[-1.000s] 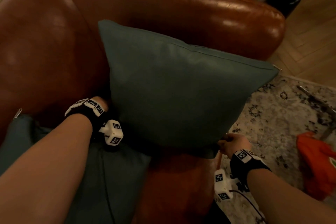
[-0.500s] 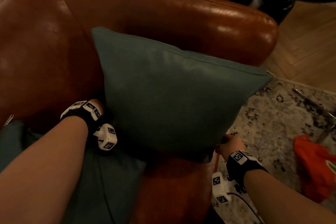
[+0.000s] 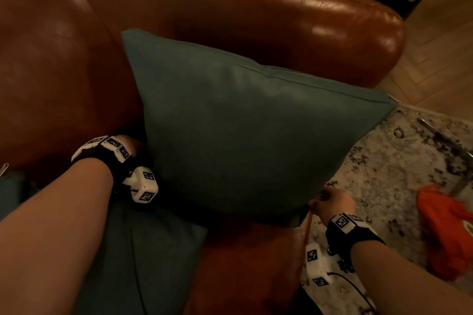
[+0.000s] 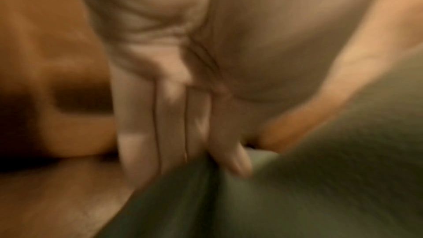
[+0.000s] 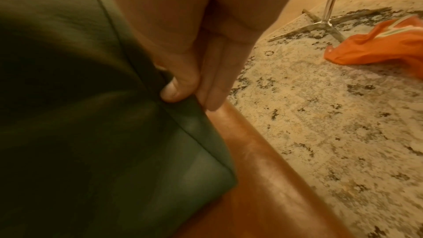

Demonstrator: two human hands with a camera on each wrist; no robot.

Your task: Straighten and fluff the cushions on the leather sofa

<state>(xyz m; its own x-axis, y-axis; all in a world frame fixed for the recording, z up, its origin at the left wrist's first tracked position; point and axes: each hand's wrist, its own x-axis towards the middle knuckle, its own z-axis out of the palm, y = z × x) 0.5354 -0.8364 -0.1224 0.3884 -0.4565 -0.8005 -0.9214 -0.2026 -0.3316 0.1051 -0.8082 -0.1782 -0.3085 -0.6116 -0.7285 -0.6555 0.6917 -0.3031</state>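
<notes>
I am holding a teal cushion point(image 3: 245, 130) up on edge on the seat of the brown leather sofa point(image 3: 230, 10), its far side leaning toward the armrest and one top corner, with its zip pull, jutting past the sofa's end over the rug point(image 3: 399, 161). My right hand point(image 3: 332, 203) is pinching the cushion's lower near corner: in the right wrist view my thumb point(image 5: 177, 88) is pressing the seam from the front and my fingers point(image 5: 217, 79) are lying straight behind the fabric, so the corner is clamped between them right at the seat's front edge. My left hand point(image 3: 130, 147) is reaching to the cushion's opposite lower corner, down where the seat meets the backrest. The left wrist view is blurred, but my fingers point(image 4: 160, 124) are lying long and close together with the thumb on the other side of a fold of the teal fabric point(image 4: 297, 187), so I am gripping that side too. A second teal cushion point(image 3: 143, 258) is lying flat on the seat under my left forearm, touching the upright one's lower edge. On the rug, well apart from the sofa, an orange cloth point(image 3: 445, 227) is lying crumpled beside a metal stand point(image 5: 329, 15).
</notes>
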